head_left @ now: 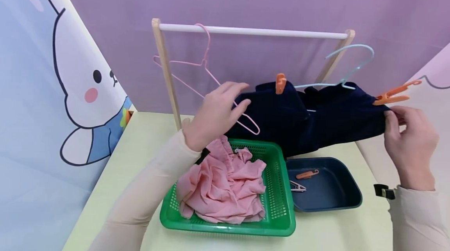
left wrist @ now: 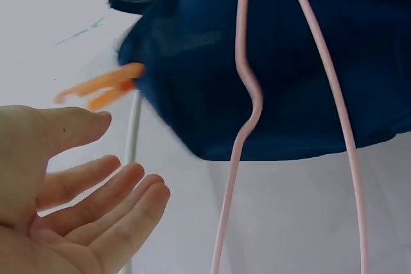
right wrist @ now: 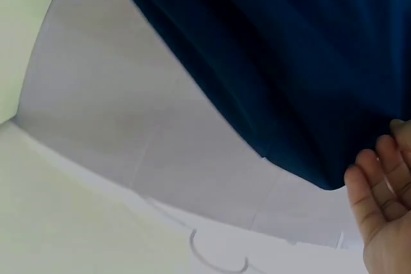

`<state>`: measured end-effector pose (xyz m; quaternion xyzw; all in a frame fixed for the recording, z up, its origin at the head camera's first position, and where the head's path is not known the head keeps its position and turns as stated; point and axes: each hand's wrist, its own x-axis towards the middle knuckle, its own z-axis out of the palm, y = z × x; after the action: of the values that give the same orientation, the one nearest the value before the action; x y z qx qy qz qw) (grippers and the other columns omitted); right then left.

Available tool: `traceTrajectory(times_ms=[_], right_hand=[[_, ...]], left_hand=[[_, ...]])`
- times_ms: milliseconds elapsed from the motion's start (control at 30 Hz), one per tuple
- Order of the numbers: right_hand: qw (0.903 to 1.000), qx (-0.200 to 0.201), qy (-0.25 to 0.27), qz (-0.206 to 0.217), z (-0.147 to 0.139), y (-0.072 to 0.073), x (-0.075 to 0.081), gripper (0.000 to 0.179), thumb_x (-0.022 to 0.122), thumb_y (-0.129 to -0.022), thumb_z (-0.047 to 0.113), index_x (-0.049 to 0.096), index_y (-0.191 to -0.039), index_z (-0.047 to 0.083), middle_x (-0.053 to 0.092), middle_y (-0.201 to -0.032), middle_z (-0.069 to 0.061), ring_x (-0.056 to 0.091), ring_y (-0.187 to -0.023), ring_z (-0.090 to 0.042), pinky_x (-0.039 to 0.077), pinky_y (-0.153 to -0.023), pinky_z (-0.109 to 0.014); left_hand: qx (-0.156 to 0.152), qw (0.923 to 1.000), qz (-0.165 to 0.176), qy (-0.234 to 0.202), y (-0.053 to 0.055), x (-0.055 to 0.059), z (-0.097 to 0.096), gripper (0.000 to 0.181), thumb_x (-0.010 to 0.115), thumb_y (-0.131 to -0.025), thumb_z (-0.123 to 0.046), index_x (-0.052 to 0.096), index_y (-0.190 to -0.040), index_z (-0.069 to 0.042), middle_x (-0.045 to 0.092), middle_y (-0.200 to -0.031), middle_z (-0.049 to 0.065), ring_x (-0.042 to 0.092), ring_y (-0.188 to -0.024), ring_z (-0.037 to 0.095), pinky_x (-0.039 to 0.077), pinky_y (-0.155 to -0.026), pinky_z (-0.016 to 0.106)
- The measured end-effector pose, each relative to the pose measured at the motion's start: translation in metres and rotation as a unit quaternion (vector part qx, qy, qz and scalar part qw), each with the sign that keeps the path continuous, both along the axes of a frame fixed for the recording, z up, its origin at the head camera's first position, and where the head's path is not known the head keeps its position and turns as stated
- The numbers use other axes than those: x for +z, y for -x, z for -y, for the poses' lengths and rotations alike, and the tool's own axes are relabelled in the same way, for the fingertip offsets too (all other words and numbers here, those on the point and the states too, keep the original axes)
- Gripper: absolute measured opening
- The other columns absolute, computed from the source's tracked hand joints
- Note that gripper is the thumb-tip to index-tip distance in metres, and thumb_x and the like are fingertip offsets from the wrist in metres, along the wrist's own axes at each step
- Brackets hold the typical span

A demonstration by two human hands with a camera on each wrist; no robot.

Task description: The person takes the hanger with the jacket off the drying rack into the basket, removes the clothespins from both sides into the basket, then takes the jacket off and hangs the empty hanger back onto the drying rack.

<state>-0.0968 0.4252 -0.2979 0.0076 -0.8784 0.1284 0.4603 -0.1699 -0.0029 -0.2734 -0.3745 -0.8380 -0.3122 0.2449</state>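
Observation:
A dark navy garment (head_left: 337, 120) hangs from a light blue hanger (head_left: 367, 61), whose hook stands apart from the rail in the head view. One orange clothespin (head_left: 280, 84) clips its left part, and another orange clothespin (head_left: 390, 97) clips its right top corner. Below that corner, my right hand (head_left: 414, 141) pinches the fabric edge between thumb and fingers. My left hand (head_left: 219, 112) is in the air left of the garment, fingers spread and holding nothing. A pink hanger (head_left: 206, 48) hangs on the rail beside it, partly hidden behind the hand.
The rack's white rail (head_left: 253, 31) spans two wooden posts at the back. A green basket (head_left: 286, 219) holds crumpled pink cloth (head_left: 225, 188). To its right, a dark blue tray (head_left: 337, 188) contains an orange clothespin (head_left: 307, 174) and a pale clothespin (head_left: 298, 187).

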Motion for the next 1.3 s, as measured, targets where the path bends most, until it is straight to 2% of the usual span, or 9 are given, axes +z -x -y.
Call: traceTrajectory(times_ms=[133, 233, 367, 433, 500, 667, 833, 1100, 1300], right_hand=[[0.9999, -0.003, 0.014, -0.004, -0.014, -0.007, -0.004, 0.023, 0.055, -0.101, 0.007, 0.066, -0.106, -0.012, 0.061, -0.097, -0.031, 0.056, -0.086, -0.045, 0.024, -0.078, -0.009], [0.9994, -0.002, 0.034, -0.002, -0.024, -0.012, -0.007, 0.024, 0.054, -0.102, 0.006, 0.064, -0.111, -0.014, 0.06, -0.096, -0.026, 0.058, -0.093, -0.02, 0.028, -0.087, -0.008], [0.9973, -0.017, 0.07, 0.015, -0.035, -0.017, -0.01, 0.026, 0.052, -0.104, 0.007, 0.063, -0.117, -0.012, 0.055, -0.096, 0.005, 0.04, -0.103, 0.008, 0.028, -0.092, -0.01], [0.9971, -0.015, 0.072, 0.019, -0.039, -0.018, -0.013, 0.025, 0.052, -0.104, 0.007, 0.064, -0.117, -0.011, 0.049, -0.097, 0.017, 0.04, -0.103, 0.008, 0.028, -0.093, -0.011], [0.9983, -0.002, 0.058, 0.012, -0.038, -0.016, -0.016, 0.023, 0.053, -0.103, 0.004, 0.064, -0.117, -0.011, 0.056, -0.095, 0.008, 0.048, -0.102, -0.004, 0.028, -0.093, -0.011], [0.9987, 0.046, 0.011, -0.017, -0.025, -0.017, -0.018, 0.022, 0.056, -0.1, 0.004, 0.065, -0.11, -0.014, 0.058, -0.091, -0.027, 0.055, -0.092, -0.028, 0.027, -0.092, -0.007], [0.9961, 0.077, -0.035, -0.026, 0.004, -0.022, -0.016, 0.034, 0.056, -0.102, 0.018, 0.066, -0.103, -0.014, 0.059, -0.087, -0.031, 0.056, -0.082, -0.036, 0.026, -0.09, -0.004], [0.9854, 0.15, -0.077, -0.024, 0.069, -0.029, -0.009, 0.056, 0.049, -0.104, 0.038, 0.068, -0.095, -0.013, 0.061, -0.077, -0.024, 0.051, -0.067, -0.034, 0.028, -0.071, -0.011], [0.974, 0.211, -0.074, -0.034, 0.118, -0.039, -0.003, 0.054, 0.053, -0.103, 0.038, 0.07, -0.087, -0.01, 0.058, -0.069, -0.015, 0.046, -0.059, -0.023, 0.033, -0.062, -0.012]], left_hand=[[-0.02, 0.9982, -0.007, 0.055, 0.001, -0.005, -0.022, 0.031, 0.064, -0.1, -0.016, 0.065, -0.128, -0.002, 0.066, -0.121, 0.011, 0.065, -0.108, 0.022, 0.054, -0.092, 0.033], [-0.038, 0.9948, -0.028, 0.091, -0.005, -0.01, -0.036, 0.022, 0.064, -0.099, -0.013, 0.069, -0.119, -0.003, 0.069, -0.11, 0.008, 0.067, -0.097, 0.019, 0.056, -0.083, 0.03], [-0.057, 0.9878, -0.059, 0.132, -0.022, -0.018, -0.049, 0.015, 0.063, -0.099, -0.012, 0.07, -0.11, -0.005, 0.068, -0.096, 0.006, 0.066, -0.083, 0.015, 0.057, -0.072, 0.024], [-0.06, 0.9838, -0.066, 0.156, -0.032, -0.023, -0.052, 0.013, 0.061, -0.1, -0.013, 0.069, -0.108, -0.005, 0.066, -0.092, 0.005, 0.064, -0.079, 0.013, 0.056, -0.07, 0.022], [-0.062, 0.9807, -0.061, 0.176, -0.044, -0.029, -0.047, 0.014, 0.058, -0.101, -0.014, 0.068, -0.107, -0.006, 0.063, -0.09, 0.003, 0.062, -0.078, 0.011, 0.056, -0.069, 0.021], [-0.063, 0.9825, -0.027, 0.173, -0.072, -0.046, -0.028, 0.012, 0.057, -0.101, -0.013, 0.066, -0.105, -0.006, 0.061, -0.09, 0.0, 0.059, -0.078, 0.01, 0.055, -0.068, 0.021], [-0.055, 0.9887, 0.003, 0.139, -0.092, -0.067, 0.001, 0.011, 0.058, -0.101, -0.012, 0.066, -0.106, -0.005, 0.063, -0.095, 0.002, 0.06, -0.082, 0.011, 0.056, -0.07, 0.025], [0.016, 0.998, 0.027, 0.055, -0.083, -0.075, 0.068, 0.012, 0.059, -0.098, -0.007, 0.065, -0.108, -0.004, 0.065, -0.103, 0.007, 0.063, -0.101, 0.022, 0.056, -0.086, 0.037], [0.081, 0.9955, 0.032, 0.037, -0.087, -0.066, 0.115, 0.012, 0.065, -0.096, -0.006, 0.065, -0.108, -0.003, 0.062, -0.096, 0.007, 0.062, -0.086, 0.019, 0.058, -0.07, 0.035]])
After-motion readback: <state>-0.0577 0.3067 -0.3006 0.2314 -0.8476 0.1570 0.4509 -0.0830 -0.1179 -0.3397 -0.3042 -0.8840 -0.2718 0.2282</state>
